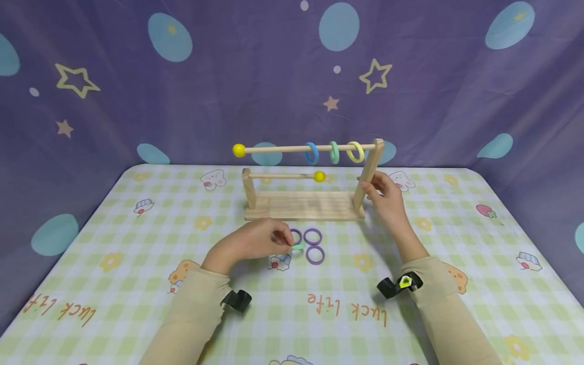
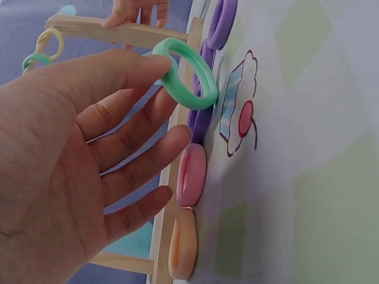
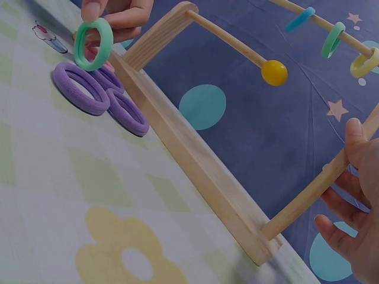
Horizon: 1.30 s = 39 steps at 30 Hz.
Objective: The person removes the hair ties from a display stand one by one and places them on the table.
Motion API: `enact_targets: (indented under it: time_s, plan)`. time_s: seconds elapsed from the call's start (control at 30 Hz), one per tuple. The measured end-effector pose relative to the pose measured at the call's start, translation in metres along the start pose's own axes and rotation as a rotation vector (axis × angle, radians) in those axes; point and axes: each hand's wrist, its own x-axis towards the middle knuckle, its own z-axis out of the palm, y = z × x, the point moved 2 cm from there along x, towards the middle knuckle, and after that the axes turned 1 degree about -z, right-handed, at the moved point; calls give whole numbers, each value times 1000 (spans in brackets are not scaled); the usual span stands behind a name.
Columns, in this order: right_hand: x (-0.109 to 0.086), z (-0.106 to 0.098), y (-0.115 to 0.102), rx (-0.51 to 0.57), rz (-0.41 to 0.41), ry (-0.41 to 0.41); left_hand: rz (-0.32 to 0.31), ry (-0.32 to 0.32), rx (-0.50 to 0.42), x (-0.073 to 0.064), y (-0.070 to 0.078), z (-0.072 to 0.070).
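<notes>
My left hand [image 1: 257,239] pinches a mint-green hair tie [image 2: 173,84] between thumb and fingertips, a little above the table; its other fingers spread loosely. Beside it, three purple hair ties [image 3: 66,93] lie on the cloth. The left wrist view also shows a pink hair tie [image 2: 198,177] and an orange hair tie [image 2: 188,245], both hidden behind the left hand in the head view. My right hand [image 1: 388,198] holds the right upright [image 1: 368,175] of a wooden rack, thumb on the near side. On its upper rod hang blue [image 1: 307,153], green [image 1: 334,153] and yellow [image 1: 362,151] hair ties.
The rack's base [image 1: 305,213] stands just behind the loose hair ties. Yellow balls cap the upper rod [image 1: 239,150] and the shorter lower rod [image 1: 319,176], which bears no hair tie. A checked cloth [image 1: 347,334] covers the table; a purple curtain [image 1: 255,91] hangs behind.
</notes>
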Motion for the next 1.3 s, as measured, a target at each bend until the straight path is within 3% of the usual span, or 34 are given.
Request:
enact_targets:
  time_s: [0.8, 1.07, 1.3]
  plan:
    - [0, 0, -1, 26, -6, -5, -24, -19, 86, 4, 1, 9]
    - [0, 0, 0, 29, -10, -3, -44, -33, 55, 3, 0, 8]
    - [1, 1, 0, 26, -9, -6, -13, -33, 4, 3, 0, 7]
